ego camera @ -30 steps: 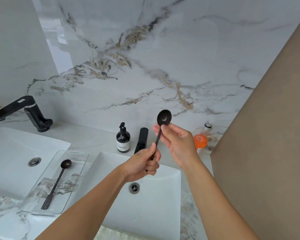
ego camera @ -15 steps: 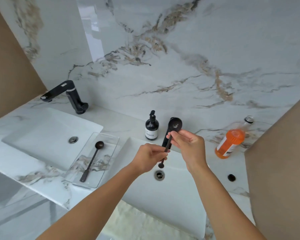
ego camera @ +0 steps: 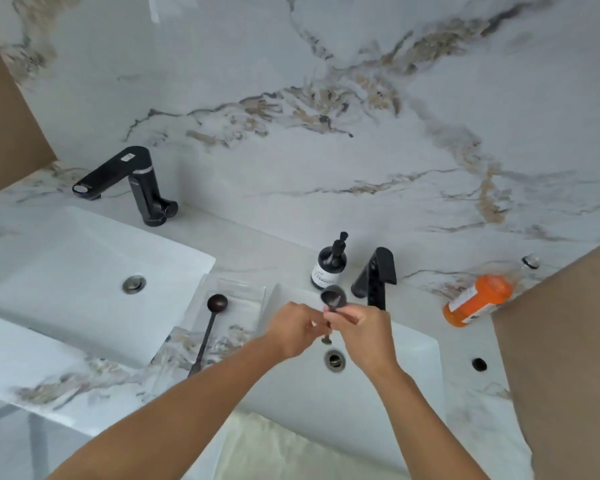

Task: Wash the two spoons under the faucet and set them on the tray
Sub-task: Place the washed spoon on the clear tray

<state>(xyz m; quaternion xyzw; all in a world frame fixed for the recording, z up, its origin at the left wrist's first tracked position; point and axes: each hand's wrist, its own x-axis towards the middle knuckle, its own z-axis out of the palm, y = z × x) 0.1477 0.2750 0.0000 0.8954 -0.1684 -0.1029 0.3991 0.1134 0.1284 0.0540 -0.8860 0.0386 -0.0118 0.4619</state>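
Both hands hold one dark spoon [ego camera: 334, 296] over the right sink [ego camera: 413, 368], just left of the black faucet [ego camera: 376, 277]. My right hand [ego camera: 362, 332] grips the stem right under the bowl. My left hand [ego camera: 291, 329] pinches the handle lower down; the handle's tip shows between the hands above the drain. No water stream is visible. The second dark spoon [ego camera: 210, 327] lies in the clear tray [ego camera: 246, 289] on the counter between the two sinks, bowl toward the wall.
A black soap pump bottle [ego camera: 329, 266] stands behind the right sink. An orange bottle [ego camera: 478, 299] lies at the right by a brown wall. A second sink [ego camera: 84, 271] with its own black faucet [ego camera: 129, 181] is at the left.
The hands and spoon have come lower and closer to the sink, beside the faucet. The view has swung left and tilted down. The spoon on the tray has not moved.
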